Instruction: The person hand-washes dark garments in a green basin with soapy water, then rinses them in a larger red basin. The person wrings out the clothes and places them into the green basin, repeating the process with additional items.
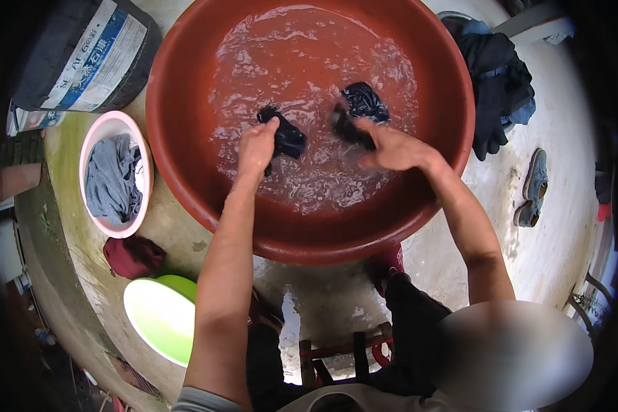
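A large red-brown plastic tub (309, 252) with rippling water stands before me. My left hand (257, 141) grips a small dark wet cloth (289, 138) just above the water, left of the middle. On the right, my right hand (396, 147) has its fingers spread, blurred by motion. Next to its fingertips is a dark cloth (351, 129), also blurred; whether the hand touches it I cannot tell. A shiny dark wet cloth (364, 102) floats just beyond that one.
Left stand a pink-rimmed basin (147, 188) of grey clothes, a maroon cloth (134, 256), a green-and-white basin (157, 319) and a black paint bucket (152, 62). Right lie a heap of dark clothes (499, 87) and a pair of shoes (537, 175). A low stool (335, 350) is beneath me.
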Action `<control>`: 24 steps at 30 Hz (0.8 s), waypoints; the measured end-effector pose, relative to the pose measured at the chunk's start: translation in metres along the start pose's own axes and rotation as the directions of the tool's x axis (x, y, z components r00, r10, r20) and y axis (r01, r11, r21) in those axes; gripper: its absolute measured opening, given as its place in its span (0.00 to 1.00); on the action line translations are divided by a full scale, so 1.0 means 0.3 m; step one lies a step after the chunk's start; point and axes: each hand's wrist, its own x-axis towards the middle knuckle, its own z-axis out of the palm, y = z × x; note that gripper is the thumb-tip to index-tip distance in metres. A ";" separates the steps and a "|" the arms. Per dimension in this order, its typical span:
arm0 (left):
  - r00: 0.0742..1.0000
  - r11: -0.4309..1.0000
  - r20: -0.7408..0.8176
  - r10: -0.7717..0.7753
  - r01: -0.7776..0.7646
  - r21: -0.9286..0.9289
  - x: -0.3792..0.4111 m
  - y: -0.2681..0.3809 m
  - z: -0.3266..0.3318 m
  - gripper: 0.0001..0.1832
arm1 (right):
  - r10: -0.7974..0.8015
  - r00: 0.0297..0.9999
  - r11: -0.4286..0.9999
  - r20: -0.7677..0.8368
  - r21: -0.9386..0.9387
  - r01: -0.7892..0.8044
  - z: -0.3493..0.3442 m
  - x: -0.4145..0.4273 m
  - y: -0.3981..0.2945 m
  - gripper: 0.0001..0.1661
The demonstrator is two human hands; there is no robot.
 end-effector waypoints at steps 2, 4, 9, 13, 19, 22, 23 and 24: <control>0.998 0.994 0.000 0.066 -0.066 -0.083 -0.021 0.072 -0.029 0.16 | -0.172 0.961 0.981 0.215 -0.055 0.187 -0.039 -0.050 -0.014 0.38; 0.997 0.969 -0.013 0.079 -0.080 -0.236 -0.008 0.073 -0.024 0.13 | -0.218 0.968 0.965 -0.121 -0.178 0.195 -0.030 -0.004 0.085 0.37; 0.999 0.998 0.038 -0.029 0.027 0.059 0.001 -0.013 -0.013 0.09 | 0.246 0.814 0.879 -0.526 -0.233 -0.415 0.126 0.187 0.309 0.34; 0.998 0.997 0.041 -0.036 0.039 -0.073 0.025 -0.052 -0.039 0.08 | 0.269 0.916 0.920 -0.297 0.360 -0.153 0.061 0.162 0.152 0.29; 0.994 0.959 0.111 -0.019 0.050 -0.279 -0.031 0.053 -0.039 0.11 | 0.143 0.851 0.538 -0.506 0.761 0.362 -0.082 0.008 -0.022 0.39; 0.986 0.925 0.154 -0.069 0.121 -0.360 -0.019 0.041 -0.034 0.10 | 0.054 0.721 0.972 -0.691 -0.128 -0.195 0.013 0.083 0.252 0.39; 0.982 0.917 0.166 -0.095 0.151 -0.369 -0.023 0.041 -0.034 0.09 | 0.238 0.804 0.932 -0.545 -0.103 -0.346 0.049 0.091 0.268 0.36; 0.977 0.910 0.173 -0.122 0.180 -0.373 -0.028 0.042 -0.039 0.09 | 0.155 0.824 0.960 -0.544 -0.112 -0.255 0.080 0.091 0.255 0.34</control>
